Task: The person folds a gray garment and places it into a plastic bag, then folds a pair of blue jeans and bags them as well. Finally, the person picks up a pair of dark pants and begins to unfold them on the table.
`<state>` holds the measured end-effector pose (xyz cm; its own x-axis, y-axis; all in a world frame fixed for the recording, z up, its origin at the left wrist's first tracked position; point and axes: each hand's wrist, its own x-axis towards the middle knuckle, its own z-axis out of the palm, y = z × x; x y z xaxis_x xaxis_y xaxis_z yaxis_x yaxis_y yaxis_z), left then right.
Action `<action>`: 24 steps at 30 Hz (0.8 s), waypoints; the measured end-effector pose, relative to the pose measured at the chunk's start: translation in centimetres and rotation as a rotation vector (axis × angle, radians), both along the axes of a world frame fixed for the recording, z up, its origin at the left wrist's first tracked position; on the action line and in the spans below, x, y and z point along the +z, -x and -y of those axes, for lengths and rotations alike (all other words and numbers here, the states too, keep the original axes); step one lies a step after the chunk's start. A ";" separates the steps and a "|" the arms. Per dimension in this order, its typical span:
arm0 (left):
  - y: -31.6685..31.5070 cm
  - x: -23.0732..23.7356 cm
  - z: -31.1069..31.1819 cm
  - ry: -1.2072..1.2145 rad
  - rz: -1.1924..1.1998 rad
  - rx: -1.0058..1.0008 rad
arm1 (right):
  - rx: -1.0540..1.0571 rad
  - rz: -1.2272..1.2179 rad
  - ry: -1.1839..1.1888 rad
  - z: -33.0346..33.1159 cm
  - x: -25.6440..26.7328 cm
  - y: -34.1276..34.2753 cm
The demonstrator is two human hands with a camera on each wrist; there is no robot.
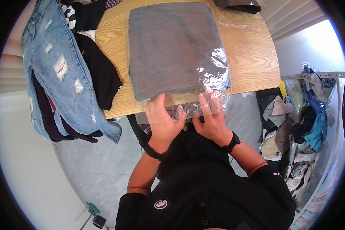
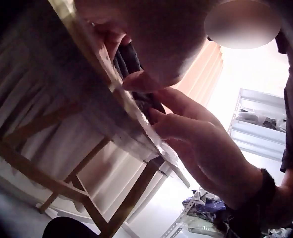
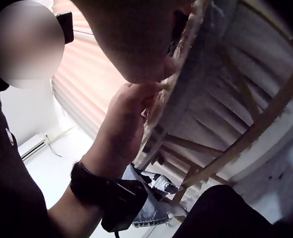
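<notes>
A folded grey-blue garment (image 1: 172, 50) lies flat inside a clear plastic bag (image 1: 218, 71) on the wooden table. The bag's near end hangs past the table's front edge, crinkled and shiny. At the left of this end, my left hand (image 1: 161, 122) pinches the plastic between thumb and fingers. My right hand (image 1: 214, 124) grips the same end a little to the right, its fingers partly behind the film. Both wrist views look up from below the table edge; there the right hand (image 2: 201, 139) and the left hand (image 3: 129, 106) have their fingertips at the plastic's edge.
Ripped blue jeans (image 1: 61, 65) hang over the table's left side, beside black clothing (image 1: 99, 69). Another plastic-wrapped dark item (image 1: 241, 5) lies at the far right of the wooden table (image 1: 253, 57). A metal shelf rack (image 1: 337, 96) holding bagged clothes stands to the right.
</notes>
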<state>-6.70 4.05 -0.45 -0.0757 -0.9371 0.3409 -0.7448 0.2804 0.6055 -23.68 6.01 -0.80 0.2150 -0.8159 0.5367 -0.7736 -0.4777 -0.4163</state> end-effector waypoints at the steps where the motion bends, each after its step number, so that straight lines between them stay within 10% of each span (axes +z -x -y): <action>1: 0.0 -0.1 0.0 0.021 0.015 0.002 | -0.001 -0.001 0.000 0.1 0.2 0.0; 24: -0.3 -0.1 0.4 0.143 0.056 -0.069 | -0.171 -0.163 -0.199 2.3 2.8 -1.9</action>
